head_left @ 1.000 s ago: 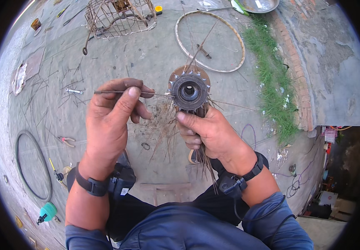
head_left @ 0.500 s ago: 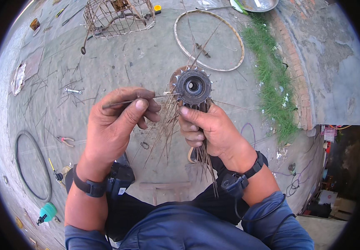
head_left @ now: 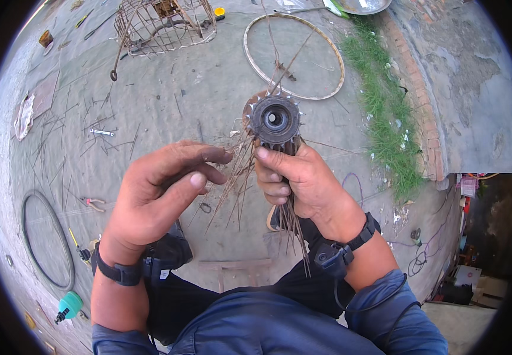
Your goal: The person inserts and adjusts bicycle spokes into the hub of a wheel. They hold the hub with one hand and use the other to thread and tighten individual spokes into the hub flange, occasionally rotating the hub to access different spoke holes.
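Observation:
My right hand [head_left: 308, 180] is wrapped round a rusty bicycle wheel hub below its dark toothed sprocket [head_left: 260, 125], whose round bore faces up. Loose old spokes [head_left: 294, 231] hang from the hub in a bundle below my fingers. Others fan out toward the left, and a few stick up past the sprocket. My left hand [head_left: 155, 192] hovers just left of the hub, its thumb and fingers apart, with nothing seen between them. Behind the sprocket, part of a brown rusty flange [head_left: 250, 106] shows.
On the ground lie a bare wheel rim [head_left: 248, 56], a wire basket [head_left: 164, 35], a wrench [head_left: 102, 132], pliers [head_left: 94, 204], a black tyre [head_left: 26, 236] and a green bottle [head_left: 71, 303]. Scattered spokes lie at left. Grass [head_left: 380, 106] edges a brick border at right.
The spoke that my left hand held beside the hub is gone from its fingers. That hand has opened and moved slightly left and down. My right hand keeps its hold.

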Demonstrator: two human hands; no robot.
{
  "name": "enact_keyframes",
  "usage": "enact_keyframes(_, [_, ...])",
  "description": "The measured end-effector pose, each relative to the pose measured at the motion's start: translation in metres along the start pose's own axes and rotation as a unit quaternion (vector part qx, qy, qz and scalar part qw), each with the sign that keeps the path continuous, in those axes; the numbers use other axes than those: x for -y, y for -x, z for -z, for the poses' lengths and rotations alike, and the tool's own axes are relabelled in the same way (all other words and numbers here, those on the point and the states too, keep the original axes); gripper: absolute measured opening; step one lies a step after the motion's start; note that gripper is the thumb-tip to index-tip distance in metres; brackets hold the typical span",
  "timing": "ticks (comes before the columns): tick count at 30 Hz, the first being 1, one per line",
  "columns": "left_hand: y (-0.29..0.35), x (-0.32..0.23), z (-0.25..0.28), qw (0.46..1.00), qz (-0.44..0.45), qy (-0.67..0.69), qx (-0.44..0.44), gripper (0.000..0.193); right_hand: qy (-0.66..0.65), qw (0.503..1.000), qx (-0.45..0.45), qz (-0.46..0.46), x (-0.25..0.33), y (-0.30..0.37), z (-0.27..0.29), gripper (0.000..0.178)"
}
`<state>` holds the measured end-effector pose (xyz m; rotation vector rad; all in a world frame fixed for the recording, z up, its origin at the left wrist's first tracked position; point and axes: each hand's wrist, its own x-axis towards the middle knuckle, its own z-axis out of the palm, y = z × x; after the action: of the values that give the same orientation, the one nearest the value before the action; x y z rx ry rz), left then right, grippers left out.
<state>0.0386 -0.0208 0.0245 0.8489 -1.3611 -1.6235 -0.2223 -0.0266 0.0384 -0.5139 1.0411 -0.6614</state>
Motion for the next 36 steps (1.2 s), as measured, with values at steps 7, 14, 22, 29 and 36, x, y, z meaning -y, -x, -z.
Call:
enact_keyframes(7, [-0.01, 0.023, -0.016, 0.931, -0.137, -0.334, -0.063, 0.019, 0.018, 1.0, -0.003, -0.011, -0.002, -0.002, -0.006, 0.02])
enact_keyframes(14, [-0.014, 0.024, -0.039, 0.88, -0.173, -0.425, -0.123, 0.025, 0.025, 1.0, -0.009, -0.009, -0.007, -0.005, -0.008, 0.021])
enact_keyframes(22, [-0.008, 0.02, -0.044, 0.867, -0.148, -0.461, -0.116, 0.03, 0.023, 0.999, -0.014, -0.018, -0.012, -0.005, -0.008, 0.022])
enact_keyframes(29, [-0.016, 0.022, -0.035, 0.851, -0.185, -0.467, -0.156, 0.034, 0.014, 1.0, -0.016, -0.013, -0.011, -0.004, -0.008, 0.022])
enact_keyframes(36, [-0.016, 0.021, -0.036, 0.856, -0.184, -0.459, -0.153, 0.033, 0.016, 1.0, 0.005, -0.027, -0.008, -0.004, -0.007, 0.022])
